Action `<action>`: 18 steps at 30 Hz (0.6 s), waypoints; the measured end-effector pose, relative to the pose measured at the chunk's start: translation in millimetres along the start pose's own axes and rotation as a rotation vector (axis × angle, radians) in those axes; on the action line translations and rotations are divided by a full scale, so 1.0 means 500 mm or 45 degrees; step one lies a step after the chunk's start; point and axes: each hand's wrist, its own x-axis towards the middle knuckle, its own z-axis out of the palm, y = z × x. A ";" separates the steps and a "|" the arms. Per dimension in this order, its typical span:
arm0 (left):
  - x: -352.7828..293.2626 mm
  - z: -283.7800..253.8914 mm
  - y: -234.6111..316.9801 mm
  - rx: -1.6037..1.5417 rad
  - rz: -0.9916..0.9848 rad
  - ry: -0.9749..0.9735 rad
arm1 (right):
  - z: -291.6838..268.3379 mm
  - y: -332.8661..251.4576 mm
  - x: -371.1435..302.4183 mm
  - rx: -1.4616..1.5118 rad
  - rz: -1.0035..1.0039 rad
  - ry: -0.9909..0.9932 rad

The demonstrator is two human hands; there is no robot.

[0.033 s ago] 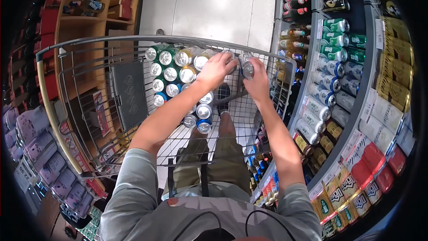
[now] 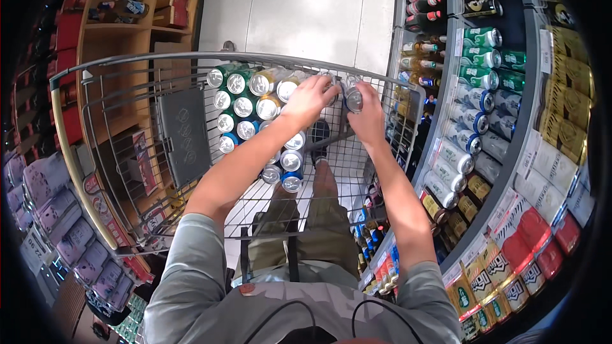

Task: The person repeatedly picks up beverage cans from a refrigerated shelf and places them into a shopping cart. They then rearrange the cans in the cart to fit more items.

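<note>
Holding position, near-zero delta from the frame just before. View has shifted a hair; both my grips and the cans under them sit where they were. Meaning for the handling: no visible progress, nothing slipped either. I'd read it as mid-step.

Right grip (image 2: 368, 113): fingers curled round a silver-topped cylindrical metal can (image 2: 353, 99), inside the right-hand part of the grey metal wire-mesh shopping cart (image 2: 210, 55). Lid faces up at me. Can't make out whether its base rests on the mesh or hangs clear.

Left grip (image 2: 307, 97): fingers bent at a second silver-topped metal can (image 2: 329, 80), just left of the first and mostly hidden by my own hand. Can't say if I'm clamped on it or only touching.

Left of that: block of upright green- and gold-sided cans with silver lids (image 2: 243, 106), packed close, layout same as in the prior frame. A blue-sided silver-lidded can (image 2: 291, 182) sits at the near end of the row running toward me. My bare left forearm (image 2: 245, 162) crosses the block, so some cans are covered; no reliable count from this angle.
</note>
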 end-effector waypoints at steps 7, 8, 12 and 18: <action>0.016 0.028 -0.015 0.062 -0.014 0.005 | 0.042 0.041 0.026 -0.096 -0.008 -0.097; 0.017 0.026 -0.013 0.084 -0.020 -0.009 | 0.041 0.041 0.027 -0.120 -0.012 -0.102; 0.016 0.016 -0.008 0.111 -0.048 -0.042 | 0.044 0.036 0.027 -0.054 0.035 -0.121; 0.012 0.009 -0.004 0.135 -0.077 -0.093 | 0.052 0.027 0.022 0.007 0.089 -0.076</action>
